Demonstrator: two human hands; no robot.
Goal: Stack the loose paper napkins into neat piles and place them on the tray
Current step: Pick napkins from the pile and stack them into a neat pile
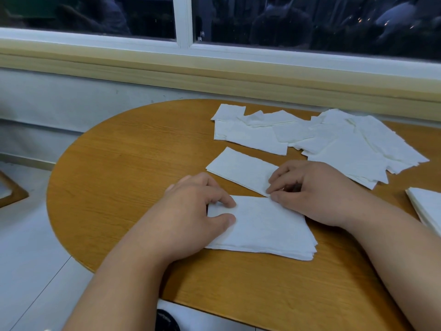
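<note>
Your left hand [198, 206] presses the near pile [267, 230] flat; your right hand [317, 189] pinches a loose napkin [238, 170] by its corner. Next, lay it squarely on top.

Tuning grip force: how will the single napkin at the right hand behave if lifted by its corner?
Probably floppy: the napkin is thin paper lying flat, so it would droop from the corner the right hand seems to pinch. Likely very light; a push may slide it across the smooth table.
</note>
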